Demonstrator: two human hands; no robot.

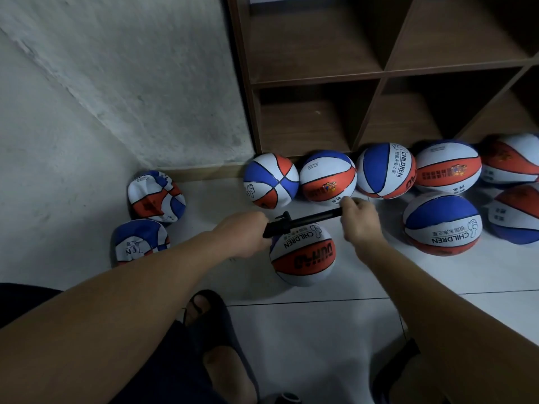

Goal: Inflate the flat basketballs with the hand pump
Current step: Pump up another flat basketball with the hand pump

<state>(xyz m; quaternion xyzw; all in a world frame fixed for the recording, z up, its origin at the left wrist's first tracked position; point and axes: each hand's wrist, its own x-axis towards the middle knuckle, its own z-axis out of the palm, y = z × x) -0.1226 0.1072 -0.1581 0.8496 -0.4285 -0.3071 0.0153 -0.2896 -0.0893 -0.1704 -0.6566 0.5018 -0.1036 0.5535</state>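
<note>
A black hand pump (303,223) lies almost level above a round red, white and blue basketball (303,255) on the floor. My left hand (245,236) grips the pump's left end. At the other end, my right hand (360,218) holds the pump. Two crumpled, flat basketballs sit at the left by the wall, one (156,196) behind the other (140,242). Whether the pump's needle is in the ball is hidden.
Several round basketballs (440,223) line the foot of a brown wooden shelf unit (379,74) at the back and right. A rough white wall (102,97) closes the left. My sandalled feet (210,325) stand on the white tiled floor (315,330).
</note>
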